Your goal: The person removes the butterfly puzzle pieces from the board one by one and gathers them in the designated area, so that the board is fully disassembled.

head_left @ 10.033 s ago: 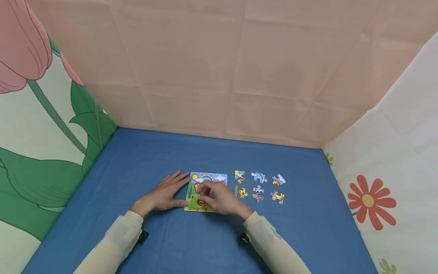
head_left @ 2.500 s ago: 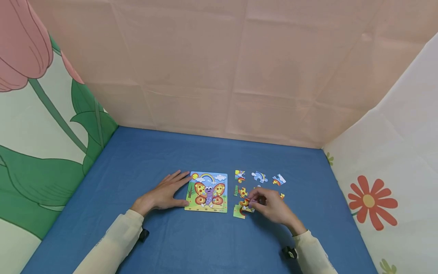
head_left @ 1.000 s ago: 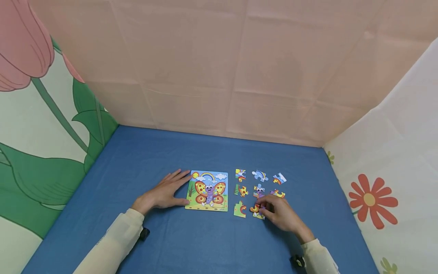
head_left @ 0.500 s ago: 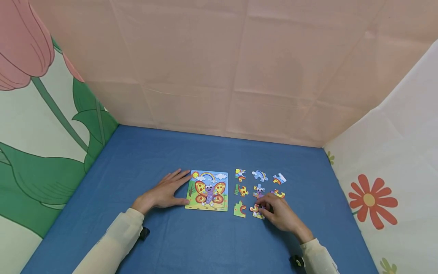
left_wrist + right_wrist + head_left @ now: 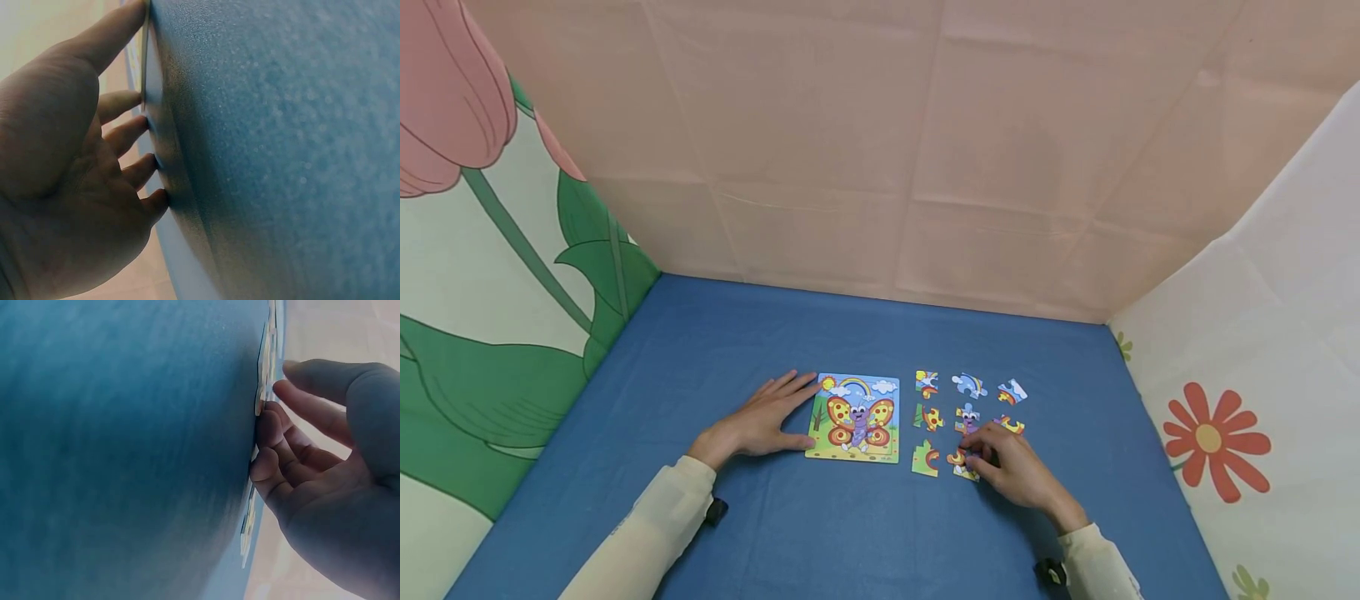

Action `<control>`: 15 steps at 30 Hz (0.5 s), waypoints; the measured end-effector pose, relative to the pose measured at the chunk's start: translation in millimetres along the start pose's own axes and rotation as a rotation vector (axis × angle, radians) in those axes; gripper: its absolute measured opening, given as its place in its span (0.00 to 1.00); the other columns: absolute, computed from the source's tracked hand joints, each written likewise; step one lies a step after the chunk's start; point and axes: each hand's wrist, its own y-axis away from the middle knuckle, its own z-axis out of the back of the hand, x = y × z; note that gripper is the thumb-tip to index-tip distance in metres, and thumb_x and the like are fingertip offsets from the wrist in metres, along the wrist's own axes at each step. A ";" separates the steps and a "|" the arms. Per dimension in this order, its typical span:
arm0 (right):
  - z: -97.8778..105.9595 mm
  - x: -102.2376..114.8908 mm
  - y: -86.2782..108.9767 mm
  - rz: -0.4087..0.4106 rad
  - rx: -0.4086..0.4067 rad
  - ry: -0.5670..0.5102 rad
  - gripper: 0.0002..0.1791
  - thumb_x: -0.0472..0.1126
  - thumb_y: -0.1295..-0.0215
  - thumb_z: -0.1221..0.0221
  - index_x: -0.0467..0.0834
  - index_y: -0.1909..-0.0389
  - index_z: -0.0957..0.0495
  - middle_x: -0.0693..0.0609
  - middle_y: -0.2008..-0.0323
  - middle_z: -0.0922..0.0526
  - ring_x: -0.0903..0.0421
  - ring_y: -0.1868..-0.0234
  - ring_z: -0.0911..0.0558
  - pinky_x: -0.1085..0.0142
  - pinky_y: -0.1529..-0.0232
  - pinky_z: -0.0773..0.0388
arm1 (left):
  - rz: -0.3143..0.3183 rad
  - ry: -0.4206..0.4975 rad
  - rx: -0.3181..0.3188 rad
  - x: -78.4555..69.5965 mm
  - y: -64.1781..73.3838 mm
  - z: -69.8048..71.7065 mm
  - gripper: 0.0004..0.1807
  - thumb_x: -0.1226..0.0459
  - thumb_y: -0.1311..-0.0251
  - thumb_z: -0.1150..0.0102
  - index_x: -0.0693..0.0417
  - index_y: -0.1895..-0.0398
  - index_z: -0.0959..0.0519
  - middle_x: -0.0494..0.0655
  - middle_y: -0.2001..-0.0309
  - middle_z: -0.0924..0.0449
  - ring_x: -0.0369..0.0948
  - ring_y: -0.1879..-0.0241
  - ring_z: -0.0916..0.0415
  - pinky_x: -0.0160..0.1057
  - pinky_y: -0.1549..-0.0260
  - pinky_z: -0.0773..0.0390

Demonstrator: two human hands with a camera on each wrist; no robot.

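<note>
The square butterfly picture board (image 5: 857,417) lies flat on the blue tabletop. My left hand (image 5: 756,427) rests at its left side with fingers spread, the fingertips and thumb along the board's edge. To the right, my right hand (image 5: 1011,467) holds a red, yellow and purple puzzle piece (image 5: 957,459) low at the table, between thumb and forefinger. In the right wrist view the other fingers (image 5: 265,464) curl down against the table. A purple-faced piece (image 5: 967,417) lies just above that hand, which partly covers the yellow-red wing piece (image 5: 1011,425).
Left of the held piece lies a green corner piece (image 5: 925,458), with a giraffe-patterned yellow piece (image 5: 929,417) above it. Across the top row are a sun piece (image 5: 927,384), a rainbow piece (image 5: 970,385) and a cloud piece (image 5: 1012,392). Fabric walls surround the table.
Over the longer span, my right hand has gone from the board to the lower middle of the loose pieces, which now form rows. In the last second it barely moves. My left hand stays put.
</note>
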 end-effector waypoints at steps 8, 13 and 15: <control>8.0 3.2 1.6 -0.030 0.020 -0.031 0.15 0.38 0.25 0.25 0.48 0.41 0.10 0.53 0.52 0.12 0.64 0.65 0.22 0.70 0.66 0.23 | -0.005 0.010 0.001 0.4 -0.2 -0.5 0.54 0.42 0.28 0.25 0.53 0.08 0.40 0.58 0.07 0.47 0.68 0.07 0.57 0.78 0.11 0.54; 12.0 14.4 -6.9 -0.045 -0.004 0.012 0.18 0.42 0.25 0.24 0.50 0.38 0.11 0.55 0.45 0.11 0.54 0.52 0.14 0.61 0.53 0.14 | -0.003 0.008 0.000 0.3 0.7 0.0 0.54 0.42 0.27 0.25 0.52 0.07 0.41 0.59 0.07 0.48 0.68 0.07 0.58 0.78 0.11 0.54; 12.1 19.8 -12.5 -0.034 -0.010 0.018 0.20 0.43 0.26 0.24 0.49 0.37 0.12 0.54 0.42 0.11 0.50 0.47 0.11 0.53 0.47 0.11 | -0.004 0.009 -0.003 0.0 1.0 0.6 0.54 0.42 0.27 0.25 0.52 0.08 0.40 0.59 0.07 0.48 0.68 0.07 0.58 0.78 0.12 0.54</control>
